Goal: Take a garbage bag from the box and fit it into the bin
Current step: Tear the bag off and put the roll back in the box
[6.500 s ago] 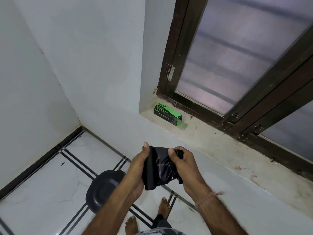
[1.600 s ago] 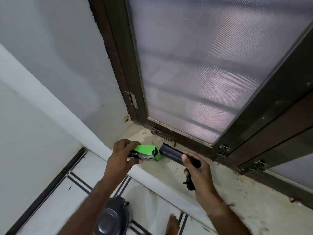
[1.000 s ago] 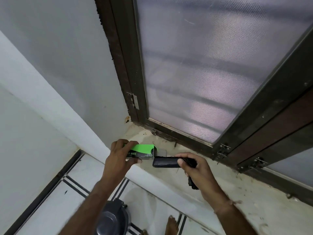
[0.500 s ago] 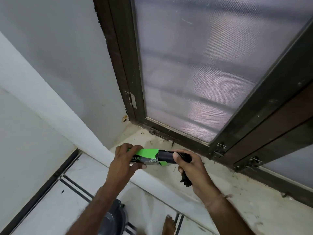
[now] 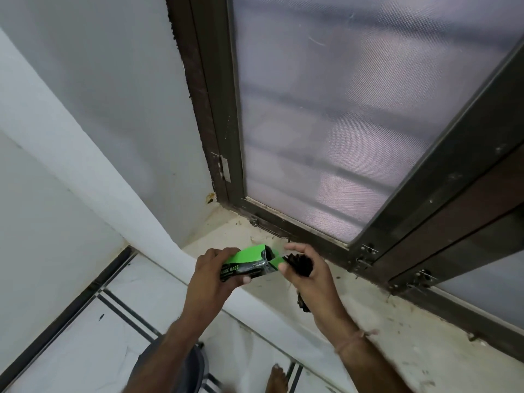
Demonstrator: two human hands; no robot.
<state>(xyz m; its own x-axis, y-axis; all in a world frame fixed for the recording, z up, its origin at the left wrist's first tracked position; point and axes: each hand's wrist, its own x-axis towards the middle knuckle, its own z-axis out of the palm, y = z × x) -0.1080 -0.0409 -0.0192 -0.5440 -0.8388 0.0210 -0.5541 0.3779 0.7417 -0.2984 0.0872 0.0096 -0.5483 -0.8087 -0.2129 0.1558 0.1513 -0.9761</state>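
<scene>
My left hand (image 5: pixel 211 279) grips a green and black garbage bag box (image 5: pixel 249 260) just above the window sill, its right end open with a green flap hanging out. A black roll shows inside the opening. My right hand (image 5: pixel 314 282) is closed around a crumpled black garbage bag (image 5: pixel 300 265), and its thumb touches the box flap. A bit of the bag pokes out under that palm. The dark grey bin (image 5: pixel 197 367) stands on the floor below, mostly hidden behind my left forearm.
A dirty stone window sill (image 5: pixel 382 330) runs to the right under a dark-framed mesh window (image 5: pixel 354 137). White walls close in on the left. A bare foot (image 5: pixel 276 378) stands on the white tiled floor (image 5: pixel 93 344) beside the bin.
The black roll held at the box mouth by my right hand has gone into the box. My right thumb now rests on the box's flap, the loose bag still in that hand.
</scene>
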